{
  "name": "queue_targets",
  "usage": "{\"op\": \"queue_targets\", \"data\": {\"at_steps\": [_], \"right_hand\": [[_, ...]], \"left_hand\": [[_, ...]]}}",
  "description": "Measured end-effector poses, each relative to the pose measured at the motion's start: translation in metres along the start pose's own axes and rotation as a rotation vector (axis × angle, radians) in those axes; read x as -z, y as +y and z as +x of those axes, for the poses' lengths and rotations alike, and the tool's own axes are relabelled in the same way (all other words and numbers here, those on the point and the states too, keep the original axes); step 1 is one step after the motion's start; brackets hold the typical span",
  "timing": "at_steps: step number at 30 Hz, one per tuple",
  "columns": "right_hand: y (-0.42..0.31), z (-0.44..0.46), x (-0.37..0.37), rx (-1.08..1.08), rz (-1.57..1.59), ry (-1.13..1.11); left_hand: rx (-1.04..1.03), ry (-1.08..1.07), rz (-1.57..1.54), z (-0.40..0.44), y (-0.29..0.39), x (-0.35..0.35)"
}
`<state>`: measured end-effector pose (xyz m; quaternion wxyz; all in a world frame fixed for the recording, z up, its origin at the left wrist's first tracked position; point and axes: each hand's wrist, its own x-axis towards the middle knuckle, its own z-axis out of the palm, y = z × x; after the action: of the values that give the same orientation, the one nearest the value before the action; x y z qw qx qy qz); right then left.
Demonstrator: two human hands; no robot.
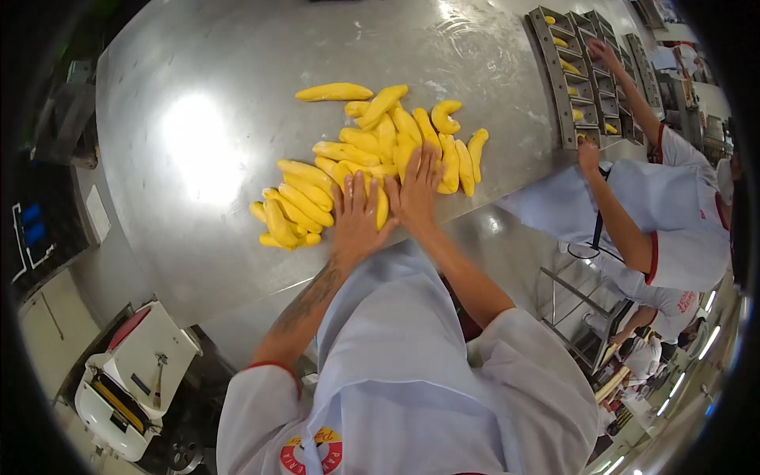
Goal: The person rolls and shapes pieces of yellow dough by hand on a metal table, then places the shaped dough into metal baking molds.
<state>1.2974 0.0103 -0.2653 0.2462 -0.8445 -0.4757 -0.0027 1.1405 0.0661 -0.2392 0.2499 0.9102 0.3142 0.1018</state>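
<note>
Touching the yellow pieces, your left hand and right hand lie open, palms down, visibly gripping none; more spread beyond and beside them on the counter. Lifting any likely needs curled fingers.

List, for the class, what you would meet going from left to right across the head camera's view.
White machine, the person's left hand, right hand, rightmost loose yellow piece, compartmented metal tray.
</note>
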Motion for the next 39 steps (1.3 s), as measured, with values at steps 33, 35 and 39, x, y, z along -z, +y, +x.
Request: {"op": "queue_targets", "data": {"at_steps": [33, 35, 39], "right_hand": [[0.197, 0.058, 0.153, -0.972, 1.349, 0.438], [0.177, 0.106, 0.234, -0.800, 0.941, 0.578], [0.238, 0.199, 0.275, -0.002, -0.004, 0.713]], "left_hand": [[-0.590, -0.378, 0.188, 0.179, 0.104, -0.038], [-0.612, -0.402, 0.229, 0.179, 0.105, -0.042], [-0.636, -0.431, 0.132, 0.182, 0.109, -0.062]]}}
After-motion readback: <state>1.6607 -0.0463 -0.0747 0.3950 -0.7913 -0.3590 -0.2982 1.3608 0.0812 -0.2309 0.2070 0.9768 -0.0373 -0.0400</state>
